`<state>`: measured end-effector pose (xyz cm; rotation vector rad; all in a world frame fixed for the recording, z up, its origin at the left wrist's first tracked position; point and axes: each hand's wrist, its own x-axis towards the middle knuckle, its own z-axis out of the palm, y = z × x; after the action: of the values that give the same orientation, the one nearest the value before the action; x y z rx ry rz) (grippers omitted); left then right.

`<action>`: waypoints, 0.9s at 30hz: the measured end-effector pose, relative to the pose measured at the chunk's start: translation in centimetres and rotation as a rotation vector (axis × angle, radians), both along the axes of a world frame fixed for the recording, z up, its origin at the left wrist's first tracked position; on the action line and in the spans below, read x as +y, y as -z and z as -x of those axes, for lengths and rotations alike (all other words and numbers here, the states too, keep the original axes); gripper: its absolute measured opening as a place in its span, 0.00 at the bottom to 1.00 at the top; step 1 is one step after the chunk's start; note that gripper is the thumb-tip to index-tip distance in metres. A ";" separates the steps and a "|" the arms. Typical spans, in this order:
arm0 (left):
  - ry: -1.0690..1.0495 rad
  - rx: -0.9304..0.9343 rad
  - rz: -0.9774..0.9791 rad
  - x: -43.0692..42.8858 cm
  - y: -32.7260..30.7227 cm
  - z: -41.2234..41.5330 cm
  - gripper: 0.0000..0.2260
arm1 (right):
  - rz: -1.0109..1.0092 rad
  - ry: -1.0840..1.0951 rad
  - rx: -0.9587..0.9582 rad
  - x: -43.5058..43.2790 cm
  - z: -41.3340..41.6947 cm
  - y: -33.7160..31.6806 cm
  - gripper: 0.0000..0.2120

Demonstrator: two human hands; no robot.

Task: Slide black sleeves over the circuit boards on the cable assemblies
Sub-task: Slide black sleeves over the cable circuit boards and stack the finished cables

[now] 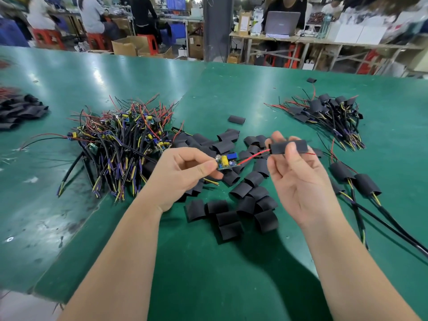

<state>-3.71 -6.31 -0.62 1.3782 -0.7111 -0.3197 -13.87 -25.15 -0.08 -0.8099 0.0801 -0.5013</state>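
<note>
My left hand pinches a small circuit board with a yellow and a blue part on it, held above the table. From the board a red wire runs right into a black sleeve, and its tip sticks out of the sleeve's far end. My right hand grips that sleeve between thumb and fingers, palm toward me. The sleeve sits on the wires only, a short way from the board. Several loose black sleeves lie below my hands.
A tangled pile of bare cable assemblies lies to the left on the green table. Sleeved assemblies are heaped at the back right, more at the right. More sleeves sit far left. People work at benches behind.
</note>
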 end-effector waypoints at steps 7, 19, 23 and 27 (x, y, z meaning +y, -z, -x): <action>0.040 -0.068 -0.027 -1.3 0.0 1.5 0.07 | 0.029 -0.196 0.024 2.1 -0.2 0.7 0.07; -0.037 -0.008 0.036 -1.3 -0.5 1.7 0.05 | 0.270 -0.071 0.011 1.7 0.2 0.3 0.19; 0.009 -0.037 -0.016 -1.1 -0.5 1.7 0.07 | 0.285 -0.028 0.040 1.6 0.2 0.4 0.17; 0.079 -0.049 -0.048 -1.0 -0.6 1.9 0.06 | 0.474 -0.071 0.053 1.5 0.2 0.8 0.22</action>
<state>-5.61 -7.34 0.03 1.4094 -0.8047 -0.3683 -14.03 -23.70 -0.83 -1.2851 -0.0205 -0.4368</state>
